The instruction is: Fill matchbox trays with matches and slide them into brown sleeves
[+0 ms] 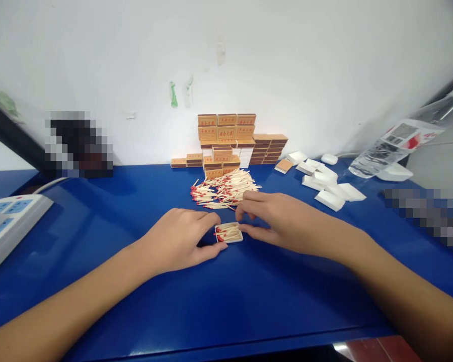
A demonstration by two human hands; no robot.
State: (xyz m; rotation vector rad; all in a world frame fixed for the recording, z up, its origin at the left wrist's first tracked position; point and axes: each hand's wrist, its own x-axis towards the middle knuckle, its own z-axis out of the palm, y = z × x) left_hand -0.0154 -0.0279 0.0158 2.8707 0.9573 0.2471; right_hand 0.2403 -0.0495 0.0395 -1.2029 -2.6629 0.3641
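Note:
A small white matchbox tray (229, 241) lies on the blue table, filled with red-tipped matches (228, 232). My left hand (181, 236) holds its left end between thumb and forefinger, the thumb along the near side. At the right end is my right hand (274, 218), fingers curled, with thumb and forefinger closed on the tray's far right corner. Just behind the hands lies a loose heap of matches (230, 188), partly covered by my right hand.
Printed matchboxes (226, 133) are stacked against the wall. Several white trays (330, 200) lie scattered at the right, near a matchbox cover (284, 166) and a leaning plastic bottle (396, 141). A white device with blue keys (15, 211) stands at the left on the blue table (226, 306).

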